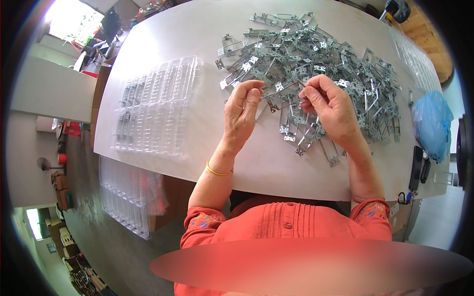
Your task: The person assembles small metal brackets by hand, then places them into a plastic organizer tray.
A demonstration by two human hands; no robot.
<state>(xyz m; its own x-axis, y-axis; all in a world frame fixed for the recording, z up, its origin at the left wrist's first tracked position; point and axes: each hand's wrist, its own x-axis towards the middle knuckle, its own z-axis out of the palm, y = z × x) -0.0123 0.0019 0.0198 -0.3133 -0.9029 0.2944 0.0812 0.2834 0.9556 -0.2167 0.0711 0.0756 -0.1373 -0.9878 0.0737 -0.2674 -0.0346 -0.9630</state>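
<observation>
Both my hands are raised over the near edge of a heap of shiny metal brackets (316, 61). My left hand (240, 111) has its thumb and fingers drawn together; what lies between them, if anything, is hidden. Facing it, my right hand (332, 106) pinches a thin metal bracket between thumb and forefinger. Its shape blends into the heap behind, so I cannot tell how far it reaches toward the left hand. To the left lies a clear plastic tray (163, 106) with rows of slots. Several dark metal pieces (127, 118) sit in its left slots.
The white table (207, 170) curves round in front of me. More clear trays (126, 197) are stacked below its left edge, and another clear tray (414, 59) lies far right. A blue plastic bag (432, 123) and a black phone-like object (416, 167) are on the right.
</observation>
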